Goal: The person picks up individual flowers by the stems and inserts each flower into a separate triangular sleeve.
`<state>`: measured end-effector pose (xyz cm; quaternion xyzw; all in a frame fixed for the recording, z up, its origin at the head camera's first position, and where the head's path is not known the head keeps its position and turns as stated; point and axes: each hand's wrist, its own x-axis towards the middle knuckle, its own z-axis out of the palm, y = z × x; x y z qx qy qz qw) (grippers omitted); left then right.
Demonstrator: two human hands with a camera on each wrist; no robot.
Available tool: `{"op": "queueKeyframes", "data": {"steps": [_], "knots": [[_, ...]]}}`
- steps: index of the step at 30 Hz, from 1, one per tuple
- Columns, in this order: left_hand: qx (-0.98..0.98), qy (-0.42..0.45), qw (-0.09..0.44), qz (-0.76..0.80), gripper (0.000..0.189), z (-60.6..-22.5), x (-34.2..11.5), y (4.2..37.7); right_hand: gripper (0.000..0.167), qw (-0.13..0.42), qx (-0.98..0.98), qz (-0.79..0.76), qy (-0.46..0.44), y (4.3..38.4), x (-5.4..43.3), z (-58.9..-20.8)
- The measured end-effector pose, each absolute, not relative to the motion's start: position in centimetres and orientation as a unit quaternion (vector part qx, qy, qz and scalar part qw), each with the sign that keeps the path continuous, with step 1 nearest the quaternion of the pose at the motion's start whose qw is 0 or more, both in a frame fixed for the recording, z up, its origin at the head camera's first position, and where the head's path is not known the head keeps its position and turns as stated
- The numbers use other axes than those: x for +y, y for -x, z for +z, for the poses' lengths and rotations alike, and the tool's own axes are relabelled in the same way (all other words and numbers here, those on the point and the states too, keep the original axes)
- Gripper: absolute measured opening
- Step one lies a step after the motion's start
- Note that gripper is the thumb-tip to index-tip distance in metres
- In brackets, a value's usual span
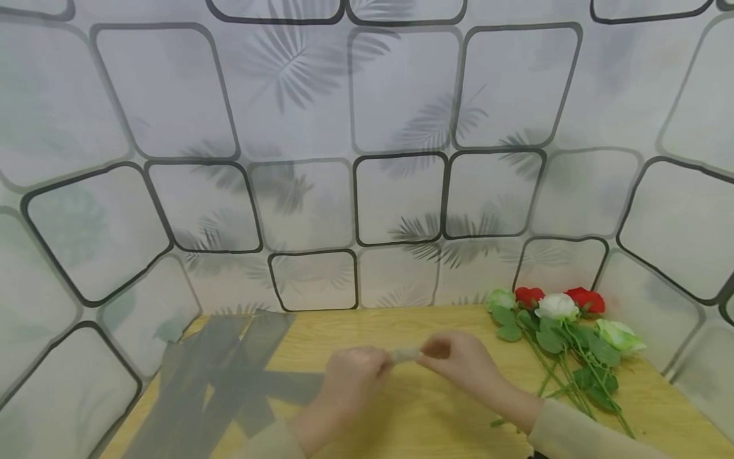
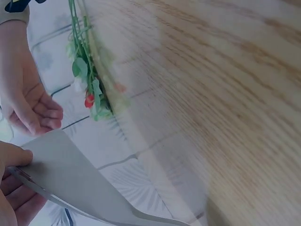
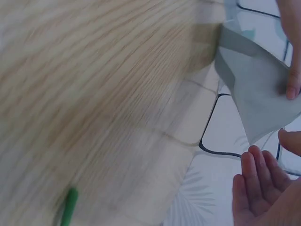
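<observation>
My left hand (image 1: 357,376) pinches a grey, paper-like sheet (image 2: 70,174) between thumb and fingers, above the table. In the head view only a narrow pale part of that sheet shows between the hands. From the right wrist view the sheet (image 3: 254,84) hangs bent, a pointed corner toward my right hand (image 3: 268,183). That right hand has its thumb and fingers apart, fingertips right at the sheet's edge. Its palm side shows in the left wrist view, just beyond the sheet's far edge.
Several grey strips (image 1: 189,382) lie crossed over the table's left side. At the right lies a bunch of artificial-looking roses (image 1: 557,307), red, white and pale green, stems toward me. Patterned cloth or paper walls (image 1: 401,197) border the wooden tabletop (image 1: 424,414).
</observation>
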<state>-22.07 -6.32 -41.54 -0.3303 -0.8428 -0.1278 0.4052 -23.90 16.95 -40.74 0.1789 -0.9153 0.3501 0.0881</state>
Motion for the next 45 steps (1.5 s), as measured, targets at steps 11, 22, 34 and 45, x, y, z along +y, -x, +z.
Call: {"op": "queueKeyframes", "data": {"steps": [11, 22, 34, 45], "knots": [[-0.774, 0.372, 0.507, -0.077, 0.021, -42.2, -6.3, 22.7, 0.048, -0.183, -0.771, 0.607, -0.067, 23.9, 17.1, -41.3], [-0.776, 0.395, 0.49, -0.038, 0.038, -43.0, -5.7, 21.8, 0.017, -0.242, -0.71, 0.66, -0.039, 23.8, 16.8, -41.3], [-0.834, 0.393, 0.311, -0.23, 0.036, -42.4, -5.5, 21.7, 0.016, -0.236, -0.721, 0.65, -0.05, 23.6, 16.6, -40.9], [-0.894, 0.328, 0.183, -0.245, 0.021, -41.6, -5.5, 22.0, 0.023, -0.21, -0.747, 0.624, -0.093, 24.0, 16.1, -41.1]]}}
